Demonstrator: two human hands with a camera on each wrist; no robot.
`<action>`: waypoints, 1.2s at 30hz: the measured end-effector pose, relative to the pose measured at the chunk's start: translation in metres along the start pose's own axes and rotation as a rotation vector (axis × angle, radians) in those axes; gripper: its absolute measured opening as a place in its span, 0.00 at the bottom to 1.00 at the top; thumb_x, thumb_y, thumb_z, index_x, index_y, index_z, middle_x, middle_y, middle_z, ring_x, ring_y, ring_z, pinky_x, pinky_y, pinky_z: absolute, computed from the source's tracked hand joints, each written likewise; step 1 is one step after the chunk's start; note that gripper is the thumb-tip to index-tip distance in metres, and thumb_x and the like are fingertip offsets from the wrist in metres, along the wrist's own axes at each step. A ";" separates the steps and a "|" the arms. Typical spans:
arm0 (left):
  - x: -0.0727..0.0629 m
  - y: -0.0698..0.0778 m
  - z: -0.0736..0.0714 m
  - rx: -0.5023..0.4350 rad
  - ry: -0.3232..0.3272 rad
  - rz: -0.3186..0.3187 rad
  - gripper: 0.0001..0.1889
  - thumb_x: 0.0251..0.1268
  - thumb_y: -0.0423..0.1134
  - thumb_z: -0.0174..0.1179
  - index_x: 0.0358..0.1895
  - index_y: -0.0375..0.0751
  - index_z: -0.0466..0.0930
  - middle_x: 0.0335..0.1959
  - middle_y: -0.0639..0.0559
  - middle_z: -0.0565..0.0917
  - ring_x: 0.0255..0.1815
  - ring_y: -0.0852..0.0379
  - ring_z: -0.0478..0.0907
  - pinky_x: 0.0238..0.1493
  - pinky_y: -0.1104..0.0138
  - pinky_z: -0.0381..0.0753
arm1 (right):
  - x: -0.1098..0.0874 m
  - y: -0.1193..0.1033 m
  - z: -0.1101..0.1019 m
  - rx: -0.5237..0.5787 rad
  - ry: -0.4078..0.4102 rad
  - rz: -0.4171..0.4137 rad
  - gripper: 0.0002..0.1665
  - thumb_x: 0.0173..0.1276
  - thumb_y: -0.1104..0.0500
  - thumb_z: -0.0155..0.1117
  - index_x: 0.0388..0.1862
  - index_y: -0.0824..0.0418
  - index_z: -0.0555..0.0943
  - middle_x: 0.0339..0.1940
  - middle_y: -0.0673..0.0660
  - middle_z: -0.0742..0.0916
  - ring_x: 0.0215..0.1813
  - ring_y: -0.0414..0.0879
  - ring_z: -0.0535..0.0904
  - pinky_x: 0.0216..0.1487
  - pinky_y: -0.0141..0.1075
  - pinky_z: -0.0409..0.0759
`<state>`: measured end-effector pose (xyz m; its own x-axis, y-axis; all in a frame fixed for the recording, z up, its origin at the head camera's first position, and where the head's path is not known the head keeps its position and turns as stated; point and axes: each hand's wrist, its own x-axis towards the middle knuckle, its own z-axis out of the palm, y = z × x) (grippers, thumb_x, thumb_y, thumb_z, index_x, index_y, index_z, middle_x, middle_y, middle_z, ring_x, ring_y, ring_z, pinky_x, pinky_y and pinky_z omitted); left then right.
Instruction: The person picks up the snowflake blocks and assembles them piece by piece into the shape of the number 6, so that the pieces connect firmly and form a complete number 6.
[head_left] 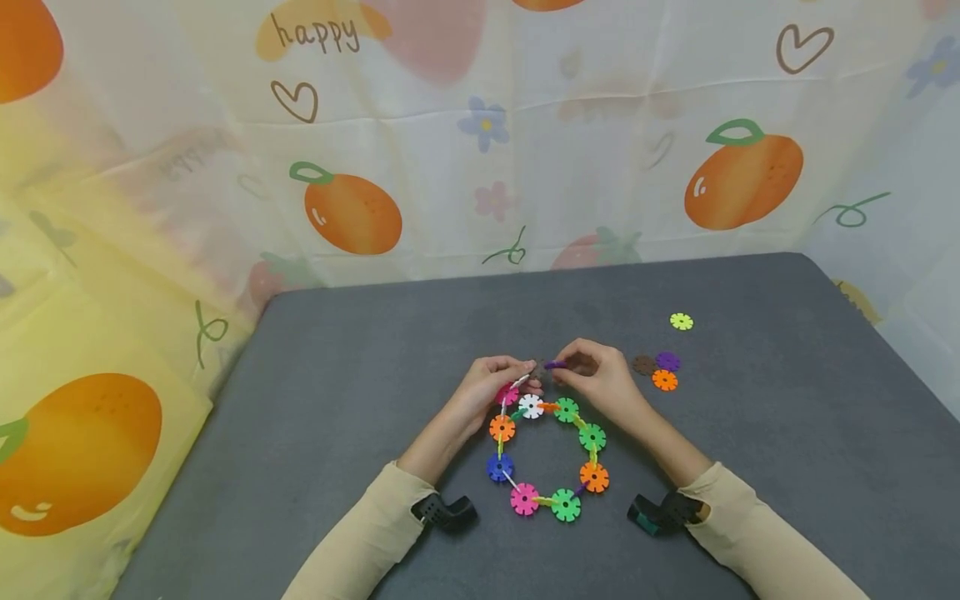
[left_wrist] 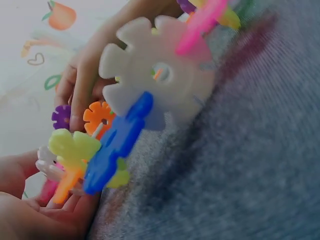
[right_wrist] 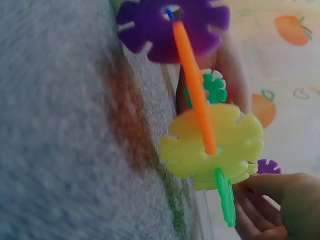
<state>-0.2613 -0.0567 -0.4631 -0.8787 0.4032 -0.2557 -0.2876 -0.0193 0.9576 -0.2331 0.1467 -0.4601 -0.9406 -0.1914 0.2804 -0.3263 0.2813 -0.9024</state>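
A ring of linked, notched plastic discs (head_left: 524, 499) in several colours lies on the grey table, its top end between the hands. The left hand (head_left: 487, 385) pinches a white notched disc (head_left: 520, 380) beside a pink disc (head_left: 507, 395) at the ring's upper left. Just to its right, the right hand (head_left: 596, 373) pinches a purple notched disc (head_left: 555, 365) between thumb and fingers. A small gap shows between the purple disc and the white one. In the right wrist view the purple disc (right_wrist: 268, 166) shows at the right hand's (right_wrist: 300, 200) fingertips.
Loose discs lie right of the right hand: brown (head_left: 643, 365), purple (head_left: 668, 361) and orange (head_left: 664, 380), with a yellow one (head_left: 682, 322) farther back. A printed cloth (head_left: 435, 167) hangs behind the grey table (head_left: 337, 350). Black wrist cameras (head_left: 450, 512) sit on both sleeves.
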 end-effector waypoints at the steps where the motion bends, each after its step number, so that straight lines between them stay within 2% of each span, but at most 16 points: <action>1: 0.000 0.000 0.000 0.001 -0.013 -0.002 0.13 0.70 0.39 0.58 0.46 0.30 0.82 0.31 0.54 0.89 0.33 0.61 0.88 0.49 0.65 0.86 | 0.000 0.000 -0.001 -0.005 -0.012 0.020 0.06 0.62 0.69 0.68 0.39 0.66 0.82 0.37 0.64 0.87 0.38 0.56 0.86 0.37 0.30 0.86; 6: -0.001 -0.001 -0.003 0.015 -0.070 -0.026 0.17 0.72 0.40 0.56 0.52 0.28 0.80 0.36 0.49 0.90 0.35 0.60 0.88 0.53 0.63 0.85 | 0.002 0.004 -0.005 -0.033 -0.046 0.060 0.06 0.64 0.66 0.67 0.40 0.66 0.83 0.38 0.65 0.88 0.38 0.55 0.87 0.37 0.32 0.86; 9: -0.001 0.000 -0.005 0.019 -0.110 -0.061 0.18 0.74 0.40 0.53 0.56 0.28 0.78 0.41 0.45 0.89 0.38 0.60 0.88 0.53 0.64 0.84 | 0.003 0.006 -0.009 -0.034 -0.037 0.070 0.07 0.65 0.65 0.67 0.40 0.67 0.83 0.36 0.66 0.88 0.36 0.54 0.87 0.36 0.33 0.86; 13: -0.001 0.002 -0.008 0.028 -0.163 -0.082 0.19 0.76 0.40 0.48 0.60 0.30 0.76 0.50 0.40 0.86 0.44 0.60 0.87 0.53 0.66 0.84 | 0.004 0.009 -0.015 0.021 -0.009 0.123 0.09 0.66 0.65 0.66 0.42 0.70 0.81 0.37 0.70 0.88 0.34 0.51 0.87 0.34 0.35 0.86; 16: -0.001 0.003 -0.009 0.066 -0.173 -0.047 0.19 0.78 0.40 0.46 0.60 0.30 0.76 0.53 0.37 0.84 0.45 0.58 0.87 0.53 0.66 0.84 | 0.004 0.012 -0.019 0.078 0.002 0.165 0.12 0.67 0.65 0.65 0.45 0.71 0.80 0.40 0.72 0.87 0.35 0.46 0.88 0.36 0.35 0.87; 18: -0.001 0.003 -0.008 0.097 -0.156 -0.006 0.18 0.77 0.39 0.48 0.59 0.29 0.77 0.52 0.35 0.84 0.46 0.56 0.87 0.54 0.64 0.84 | 0.004 0.013 -0.020 0.118 -0.007 0.178 0.13 0.67 0.64 0.65 0.46 0.71 0.79 0.41 0.73 0.87 0.35 0.45 0.88 0.37 0.37 0.87; 21: -0.002 0.003 -0.007 0.223 -0.099 0.068 0.16 0.74 0.38 0.52 0.57 0.32 0.80 0.52 0.37 0.85 0.52 0.53 0.85 0.59 0.61 0.82 | 0.004 0.012 -0.020 0.167 -0.032 0.180 0.14 0.68 0.62 0.65 0.47 0.71 0.79 0.43 0.74 0.86 0.36 0.43 0.88 0.39 0.39 0.87; 25: -0.003 0.006 -0.005 0.402 0.007 0.183 0.16 0.72 0.43 0.56 0.55 0.38 0.82 0.52 0.43 0.86 0.55 0.54 0.81 0.60 0.60 0.80 | 0.004 0.006 -0.018 0.187 -0.050 0.138 0.12 0.67 0.63 0.65 0.45 0.70 0.80 0.42 0.73 0.86 0.36 0.44 0.88 0.40 0.41 0.87; 28: -0.007 0.013 -0.003 0.451 0.028 0.252 0.16 0.71 0.45 0.57 0.53 0.38 0.83 0.49 0.43 0.87 0.49 0.56 0.83 0.54 0.62 0.83 | 0.001 -0.005 -0.014 0.145 -0.069 0.043 0.07 0.67 0.64 0.65 0.42 0.67 0.81 0.42 0.69 0.87 0.38 0.45 0.87 0.42 0.39 0.87; 30: -0.010 0.020 -0.003 0.437 0.019 0.245 0.15 0.69 0.44 0.60 0.50 0.36 0.84 0.44 0.44 0.88 0.43 0.58 0.84 0.49 0.63 0.84 | -0.001 -0.013 -0.010 0.050 -0.071 -0.062 0.04 0.66 0.65 0.65 0.40 0.63 0.83 0.41 0.63 0.88 0.39 0.45 0.87 0.43 0.37 0.87; 33: -0.014 0.029 -0.005 0.382 -0.004 0.181 0.13 0.66 0.39 0.63 0.45 0.32 0.84 0.36 0.43 0.89 0.35 0.57 0.85 0.45 0.61 0.86 | -0.002 -0.022 -0.004 -0.105 -0.043 -0.192 0.04 0.65 0.66 0.66 0.38 0.60 0.85 0.39 0.56 0.89 0.39 0.44 0.86 0.42 0.36 0.86; 34: -0.014 0.032 -0.006 0.368 0.002 0.153 0.13 0.66 0.39 0.63 0.44 0.31 0.84 0.34 0.43 0.89 0.34 0.57 0.86 0.44 0.62 0.86 | -0.002 -0.023 -0.002 -0.141 -0.028 -0.211 0.03 0.65 0.65 0.66 0.37 0.60 0.85 0.38 0.55 0.89 0.38 0.44 0.86 0.41 0.36 0.85; 36: -0.014 0.035 -0.007 0.364 0.008 0.100 0.13 0.66 0.39 0.63 0.43 0.30 0.85 0.29 0.48 0.89 0.31 0.59 0.85 0.42 0.64 0.85 | -0.001 -0.023 0.000 -0.143 -0.020 -0.191 0.02 0.65 0.64 0.66 0.36 0.60 0.85 0.36 0.56 0.89 0.37 0.45 0.85 0.40 0.35 0.85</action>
<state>-0.2616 -0.0700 -0.4267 -0.8990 0.4082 -0.1587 -0.0474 0.2695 0.9618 -0.2245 0.1405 -0.4401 -0.8591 -0.2722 0.4335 -0.5092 0.3682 -0.7779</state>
